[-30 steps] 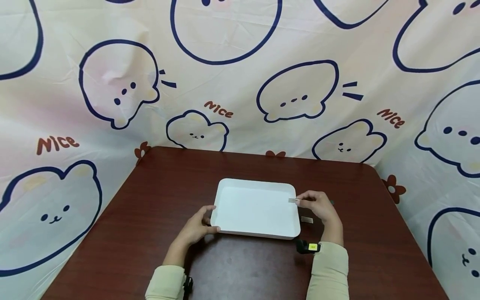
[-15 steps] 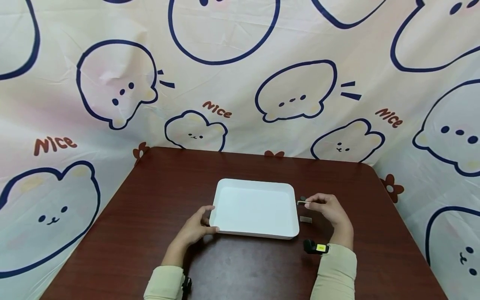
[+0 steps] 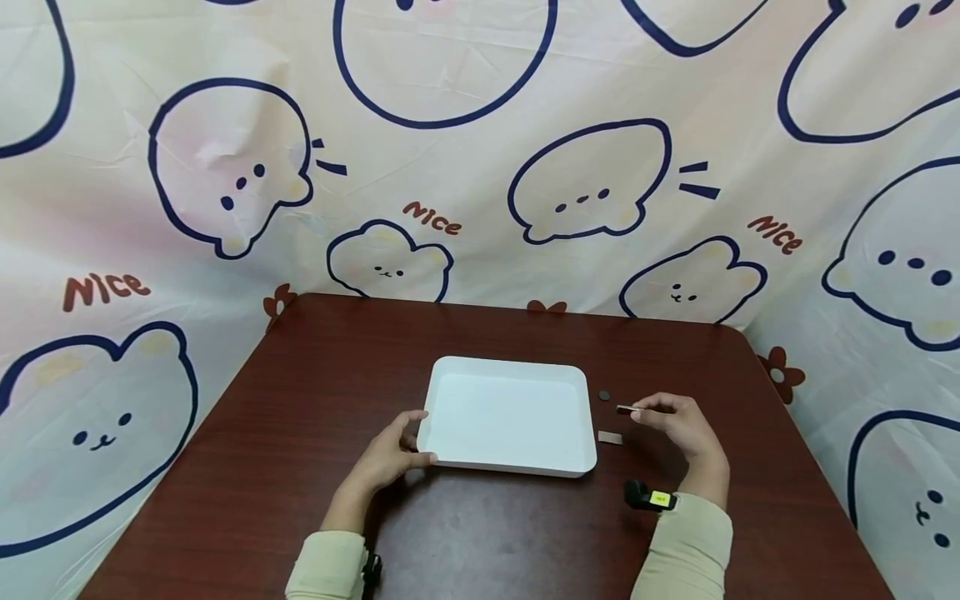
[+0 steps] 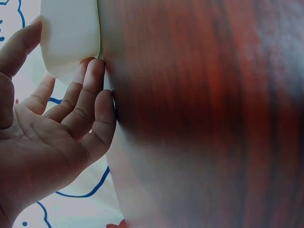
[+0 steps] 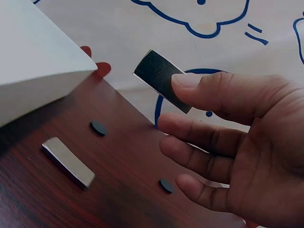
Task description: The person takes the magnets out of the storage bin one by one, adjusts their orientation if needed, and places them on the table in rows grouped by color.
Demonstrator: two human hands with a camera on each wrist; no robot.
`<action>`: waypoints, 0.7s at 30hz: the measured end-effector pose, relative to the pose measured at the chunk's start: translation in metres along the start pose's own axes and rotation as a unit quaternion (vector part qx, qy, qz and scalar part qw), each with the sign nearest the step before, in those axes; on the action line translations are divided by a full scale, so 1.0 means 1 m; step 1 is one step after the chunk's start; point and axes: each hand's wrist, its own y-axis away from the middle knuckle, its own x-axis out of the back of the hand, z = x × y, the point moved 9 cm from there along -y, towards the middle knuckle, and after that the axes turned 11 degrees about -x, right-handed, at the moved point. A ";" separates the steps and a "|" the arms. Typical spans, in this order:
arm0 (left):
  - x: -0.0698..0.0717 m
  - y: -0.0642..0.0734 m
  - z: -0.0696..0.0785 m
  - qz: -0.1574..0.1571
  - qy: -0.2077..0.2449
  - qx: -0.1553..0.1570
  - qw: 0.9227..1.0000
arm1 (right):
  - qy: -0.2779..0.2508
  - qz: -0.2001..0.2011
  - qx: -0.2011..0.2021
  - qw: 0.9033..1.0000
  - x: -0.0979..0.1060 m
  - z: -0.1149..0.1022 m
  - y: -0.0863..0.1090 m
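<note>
My left hand [image 3: 392, 452] holds the left end of a shallow white tray [image 3: 510, 417], thumb near the front corner and a finger on the left rim. Part of that hand's hold is hidden behind the tray corner [image 4: 71, 40] in the left wrist view. To the tray's right, my right hand [image 3: 681, 423] pinches a small flat rectangular piece [image 5: 159, 75] with a dark face and shiny edges, raised over the table. A similar silvery rectangular piece [image 5: 70, 161] lies on the table beside the tray. Near it are two small dark discs, one disc [image 5: 98, 128] closer to the tray.
The dark brown wooden table [image 3: 352, 342] extends around the tray on all sides. Behind it and at both sides hangs a pale cloth [image 3: 480, 167] printed with cartoon bears. A black wrist device [image 3: 648, 497] sits on the right wrist.
My right hand has moved right, away from over the tray's right rim, carrying the rectangular piece. A dark disc behind the hand has come into view. The left hand keeps its place on the tray.
</note>
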 end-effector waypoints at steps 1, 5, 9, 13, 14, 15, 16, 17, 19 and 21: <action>0.000 0.000 0.000 0.001 0.000 0.001 1.000 | 0.001 0.001 -0.002 1.000 0.001 0.001 0.000; 0.001 0.001 0.000 0.001 0.000 0.004 1.000 | -0.004 -0.002 -0.010 1.000 0.005 0.007 0.002; 0.000 0.001 0.001 -0.001 0.007 0.001 1.000 | 0.003 -0.002 -0.017 1.000 0.011 0.014 0.004; -0.001 0.001 0.002 -0.003 0.007 -0.002 1.000 | 0.019 0.005 -0.030 0.999 0.019 0.024 0.005; -0.002 0.000 0.002 -0.003 0.007 -0.002 1.000 | 0.022 0.007 -0.033 0.999 0.020 0.027 0.005; -0.002 0.000 0.002 -0.003 0.006 -0.003 1.000 | 0.026 0.007 -0.036 0.999 0.021 0.029 0.005; -0.002 0.000 0.002 -0.003 0.006 -0.004 1.000 | 0.027 0.006 -0.037 0.999 0.022 0.032 0.005; -0.001 0.000 0.002 -0.004 0.005 -0.005 1.000 | 0.030 0.006 -0.041 0.999 0.023 0.035 0.005; -0.001 0.000 0.003 -0.003 0.005 -0.006 1.000 | 0.031 0.003 -0.045 0.998 0.025 0.040 0.004; 0.000 0.001 0.004 -0.002 0.006 -0.007 1.000 | 0.036 0.000 -0.046 0.998 0.027 0.043 0.004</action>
